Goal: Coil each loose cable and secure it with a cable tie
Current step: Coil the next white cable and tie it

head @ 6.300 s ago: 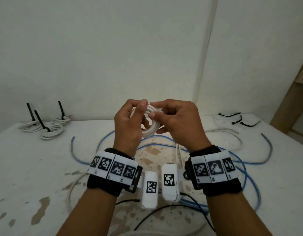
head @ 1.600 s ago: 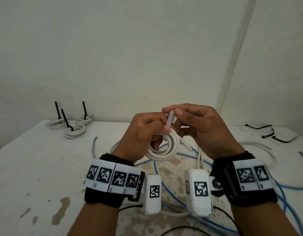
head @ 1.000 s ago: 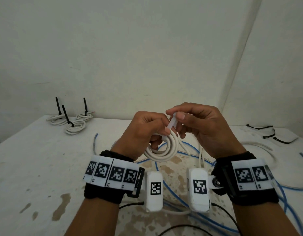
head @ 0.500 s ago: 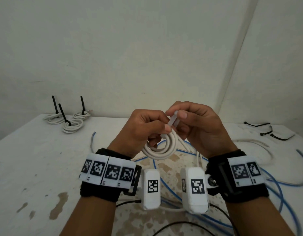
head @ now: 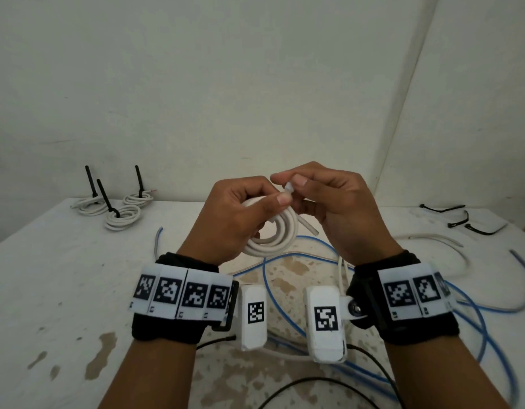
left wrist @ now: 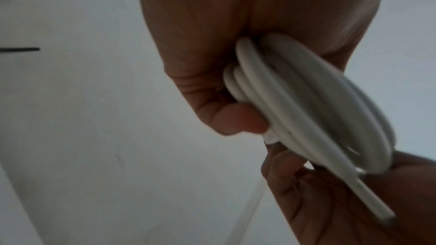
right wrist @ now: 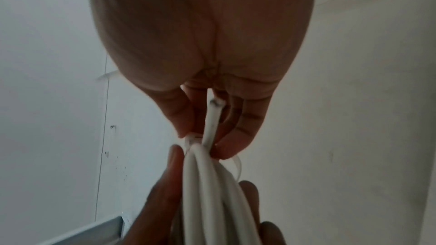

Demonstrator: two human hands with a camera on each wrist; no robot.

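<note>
Cable (head: 271, 237), white and wound into a small coil, hangs in the air between your hands above the table (head: 49, 276), one cut end poking out toward your right palm. Your left hand (head: 231, 222) pinches the top of the coil, thumb and fingers curled round the bundled turns, while your right hand (head: 338, 208) nips the pale cable tie (head: 289, 188) between thumb and forefinger just above it; the right wrist view shows the strap looped round the turns, though whether it is cinched tight you cannot tell from here. Three tied coils (head: 119, 209) with black tails upright sit at the far left, so part of the job looks done; loose blue cables (head: 285, 296) and another white one (head: 432, 240) sprawl across the table, with spare black ties (head: 450, 216) far right. Compared with a moment ago, less of the tie's tail shows above your fingers, and your hands sit a touch higher in view.
</note>
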